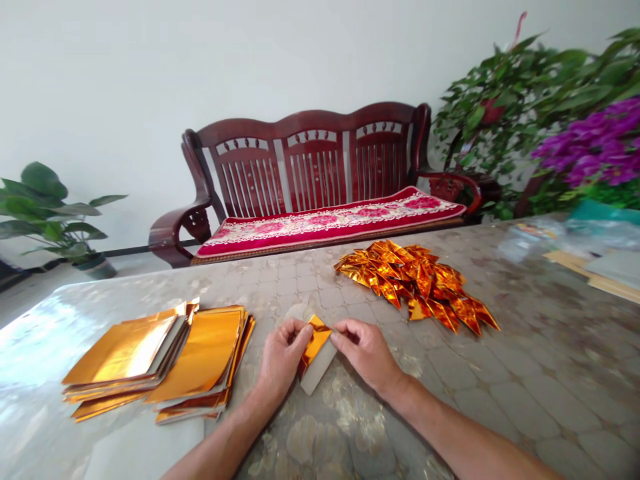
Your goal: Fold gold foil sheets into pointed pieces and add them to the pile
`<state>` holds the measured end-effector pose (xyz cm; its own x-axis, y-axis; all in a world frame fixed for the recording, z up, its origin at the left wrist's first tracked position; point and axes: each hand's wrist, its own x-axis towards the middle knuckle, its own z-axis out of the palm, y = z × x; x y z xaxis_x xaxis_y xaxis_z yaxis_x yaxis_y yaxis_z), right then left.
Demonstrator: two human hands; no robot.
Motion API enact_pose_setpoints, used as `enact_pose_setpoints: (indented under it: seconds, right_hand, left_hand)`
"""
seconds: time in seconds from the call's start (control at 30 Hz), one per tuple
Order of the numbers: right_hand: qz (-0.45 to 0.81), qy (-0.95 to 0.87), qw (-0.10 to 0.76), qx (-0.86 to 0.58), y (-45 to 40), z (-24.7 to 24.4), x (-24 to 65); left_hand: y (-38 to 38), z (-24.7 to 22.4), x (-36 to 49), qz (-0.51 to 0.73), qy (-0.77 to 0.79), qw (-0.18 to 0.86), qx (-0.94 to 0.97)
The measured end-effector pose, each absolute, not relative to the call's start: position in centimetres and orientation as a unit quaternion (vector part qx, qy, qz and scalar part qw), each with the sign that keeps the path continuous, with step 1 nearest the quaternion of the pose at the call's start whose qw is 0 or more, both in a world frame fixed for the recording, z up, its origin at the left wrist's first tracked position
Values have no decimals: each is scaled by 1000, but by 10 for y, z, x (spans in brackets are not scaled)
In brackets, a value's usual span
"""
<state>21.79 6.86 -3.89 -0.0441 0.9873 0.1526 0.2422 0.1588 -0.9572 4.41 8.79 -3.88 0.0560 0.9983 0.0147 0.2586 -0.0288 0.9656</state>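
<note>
My left hand (283, 357) and my right hand (365, 353) pinch a folded piece of gold foil paper (316, 341) from either side, just above the table. Its pale grey backing (317, 368) shows along the lower side, pointing toward me. To the left of my left hand lie two stacks of square gold foil sheets (120, 350) (200, 353), slightly fanned. Beyond my right hand sits a loose heap of folded, pointed gold foil pieces (415, 280). None of these touch my hands.
The table has a glossy, stone-patterned cover (500, 380). At its far right lie a plastic bag (530, 240) and flat cardboard (595, 270). Beyond the table stand a dark wooden bench (310, 160) with a red cushion (325, 227), potted plants (45, 210) (515, 113), and purple flowers (590, 143).
</note>
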Motion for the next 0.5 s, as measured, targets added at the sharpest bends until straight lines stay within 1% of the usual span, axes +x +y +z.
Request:
enact_pose_setpoints:
  seconds: [0.23,0.5]
  right_hand:
    - [410,-596,464,-512,67,-37,216]
    - [423,-608,448,-501,68,-39,219]
  left_hand:
    - [84,-36,47,417,548,429,585]
    - [88,-39,47,414,525,479,569]
